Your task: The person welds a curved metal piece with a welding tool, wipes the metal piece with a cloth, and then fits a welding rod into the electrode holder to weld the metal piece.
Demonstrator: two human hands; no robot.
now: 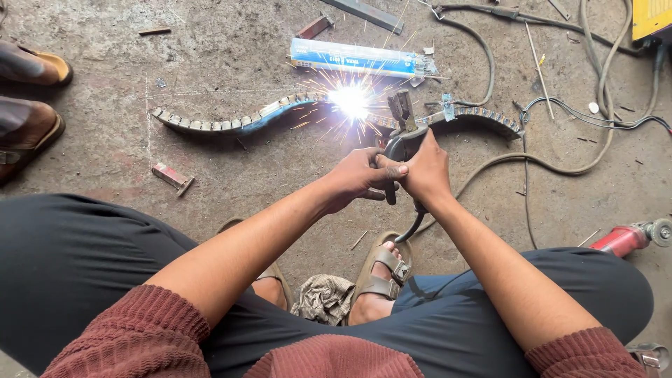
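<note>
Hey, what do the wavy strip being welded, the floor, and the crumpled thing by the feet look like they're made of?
The wavy strip looks like bare metal: dull grey segments, with sparks flying where the electrode holder, gripped in both hands, meets it. The floor seems rough concrete, grey, stained and scratched. The crumpled thing looks like cloth, soft-folded and dirty beige.

Long flat blue-and-white box (353, 57) lying on the concrete floor, far centre, one end open to the right | small red-and-white carton (171, 176) on the floor, near left | corner of a yellow machine casing (652, 18) with a label, far right, mostly out of frame.
</note>
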